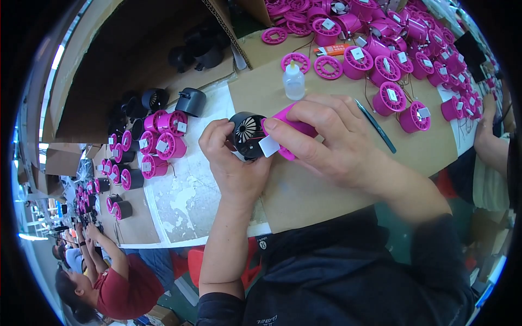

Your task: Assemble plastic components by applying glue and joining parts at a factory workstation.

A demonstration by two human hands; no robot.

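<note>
Through the head camera I see the left hand [239,168], its fingers closed around the black round housing [238,129], with the grille visible inside. The right hand [340,138] grips the pink round part [307,128] between thumb and fingers. This part is tilted beside the housing's opening, above the desk [348,185]; whether they touch, I cannot tell. A white tag [269,146] is between them. Beyond the hands stands a translucent bottle [294,82]; a slim dark tool [376,126] lies to the right.
</note>
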